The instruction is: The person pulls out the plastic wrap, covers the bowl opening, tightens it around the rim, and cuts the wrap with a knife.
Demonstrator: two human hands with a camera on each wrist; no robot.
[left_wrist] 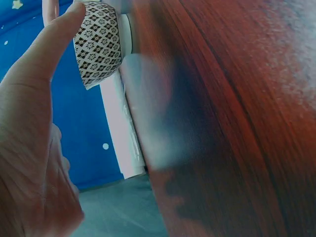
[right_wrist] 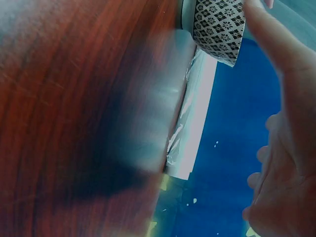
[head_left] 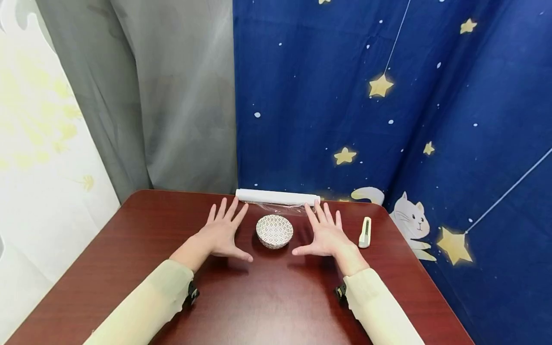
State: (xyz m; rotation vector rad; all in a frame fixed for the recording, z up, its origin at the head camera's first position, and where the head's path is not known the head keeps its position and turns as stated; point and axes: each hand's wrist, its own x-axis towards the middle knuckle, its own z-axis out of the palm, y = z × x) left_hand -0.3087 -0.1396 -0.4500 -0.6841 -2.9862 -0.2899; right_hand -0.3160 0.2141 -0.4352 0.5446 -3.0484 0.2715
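On one table [head_left: 276, 306] we count one patterned bowl [head_left: 274, 230], one white roll [head_left: 278, 197] along the far edge, and one utility knife [head_left: 365, 233] near the far right corner. We also count one left hand [head_left: 220, 235], one right hand [head_left: 327, 236] and two sleeves [head_left: 146, 302].

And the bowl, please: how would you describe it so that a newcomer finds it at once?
On the dark red table, look between the left hand and the right hand, in front of the white roll. The bowl there is round and covered with a small repeating pattern, unlike the plain roll.
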